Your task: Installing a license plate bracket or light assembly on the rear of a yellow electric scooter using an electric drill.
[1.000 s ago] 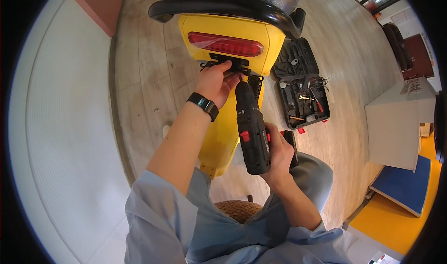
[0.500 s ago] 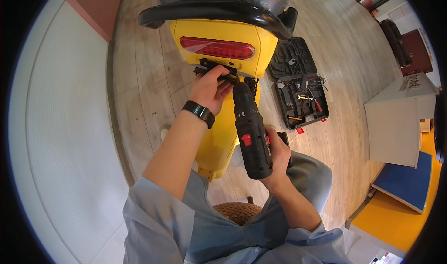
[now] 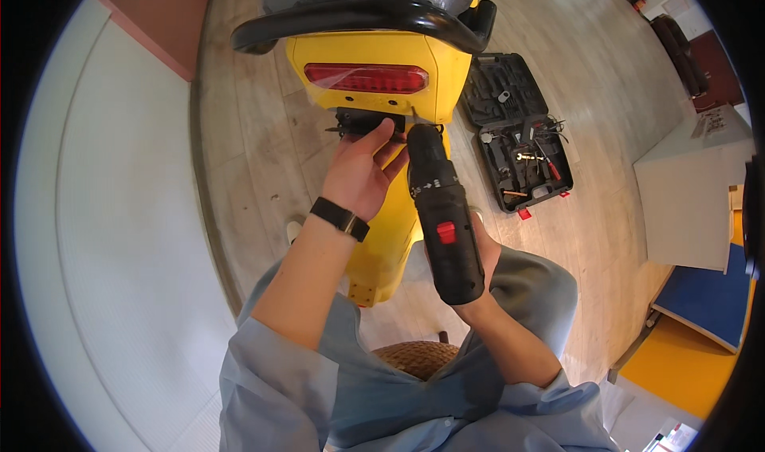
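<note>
In my right hand (image 3: pixel 484 249) is a black cordless drill (image 3: pixel 448 229) with a red switch. Its thin bit points up at the lower edge of a yellow vehicle body (image 3: pixel 374 49). I cannot tell whether the tip touches it. My left hand (image 3: pixel 360 165) grips a dark bracket-like part (image 3: pixel 362 122) just below that body, thumb on top. Two small dark holes show above the part, under a long red tail light (image 3: pixel 366 77). My fingers hide the part's underside.
An open black tool case (image 3: pixel 522 161) lies on the wooden floor to the right. A black curved bar (image 3: pixel 358 20) crosses above the tail light. Between my legs is a woven stool (image 3: pixel 410 358). A white panel (image 3: pixel 111 213) stands at left; a white cabinet (image 3: pixel 685 189) is at right.
The dark part has come down from the yellow body, baring the two holes. The drill has shifted slightly right and its bit now shows. My view has shifted a little.
</note>
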Demonstrator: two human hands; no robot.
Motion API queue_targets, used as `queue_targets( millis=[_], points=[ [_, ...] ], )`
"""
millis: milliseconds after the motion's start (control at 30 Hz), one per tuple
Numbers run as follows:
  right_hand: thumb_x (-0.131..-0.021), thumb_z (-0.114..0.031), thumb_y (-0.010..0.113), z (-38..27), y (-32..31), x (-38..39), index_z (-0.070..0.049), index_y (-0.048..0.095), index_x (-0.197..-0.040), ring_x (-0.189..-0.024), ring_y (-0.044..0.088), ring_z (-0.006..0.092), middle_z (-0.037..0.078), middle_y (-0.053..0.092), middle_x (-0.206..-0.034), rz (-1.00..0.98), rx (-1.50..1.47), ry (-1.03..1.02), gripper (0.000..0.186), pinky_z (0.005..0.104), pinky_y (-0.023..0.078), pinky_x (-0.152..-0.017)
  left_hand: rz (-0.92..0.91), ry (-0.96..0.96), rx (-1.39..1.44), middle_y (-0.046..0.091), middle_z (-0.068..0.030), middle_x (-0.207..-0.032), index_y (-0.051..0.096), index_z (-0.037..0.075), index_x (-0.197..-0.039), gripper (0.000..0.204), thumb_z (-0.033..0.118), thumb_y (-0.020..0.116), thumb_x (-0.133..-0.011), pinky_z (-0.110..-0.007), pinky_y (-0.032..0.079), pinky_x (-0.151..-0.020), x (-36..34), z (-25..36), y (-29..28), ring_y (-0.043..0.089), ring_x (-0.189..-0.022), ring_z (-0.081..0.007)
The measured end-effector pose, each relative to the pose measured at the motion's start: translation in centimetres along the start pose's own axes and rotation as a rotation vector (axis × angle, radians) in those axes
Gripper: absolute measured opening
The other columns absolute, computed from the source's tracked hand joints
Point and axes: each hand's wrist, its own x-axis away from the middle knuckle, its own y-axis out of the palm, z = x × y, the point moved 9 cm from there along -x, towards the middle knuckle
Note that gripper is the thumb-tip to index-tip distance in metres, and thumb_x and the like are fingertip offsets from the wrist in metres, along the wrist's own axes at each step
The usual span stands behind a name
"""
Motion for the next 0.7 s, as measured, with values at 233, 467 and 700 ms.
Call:
queue_targets(
  millis=[233,467,700],
  points=[
    [-0.075,-0.012,0.072,0.1,0.6,0.1,-0.002,0.059,-0.114,-0.082,0.067,0.0215,0.014,0.067,-0.089,-0.100,0.113,0.033,0.043,0.0286,0.050,-0.076,0.033,0.038,-0.020,0.061,0.0010,-0.098,0.052,0.013,-0.109,0.028,0.010,0.068,-0.087,-0.033,0.051,-0.072,-1.1,0.0,0.0,0.059,-0.083,-0.0135],
    [-0.073,-0.012,0.072,-0.3,0.8,0.0,-0.001,0.059,-0.113,-0.080,0.067,0.0211,0.014,0.068,-0.087,-0.114,0.060,0.042,0.043,0.0293,0.050,-0.075,0.163,0.192,-0.126,0.058,0.0010,-0.092,0.051,0.015,-0.107,0.029,0.008,0.069,-0.085,-0.033,0.052,-0.072,-0.7,2.0,-0.8,0.057,-0.079,-0.0136],
    [-0.072,-0.015,0.074,-0.6,1.0,-0.1,-0.002,0.060,-0.112,-0.077,0.067,0.0262,0.016,0.067,-0.086,-0.144,0.083,-0.016,0.044,0.0316,0.051,-0.071,0.125,0.099,0.071,0.061,-0.0083,-0.096,0.056,0.003,-0.105,0.019,0.006,0.060,-0.087,-0.036,0.053,-0.083,-1.3,2.0,-1.1,0.060,-0.088,-0.0222]
  ],
)
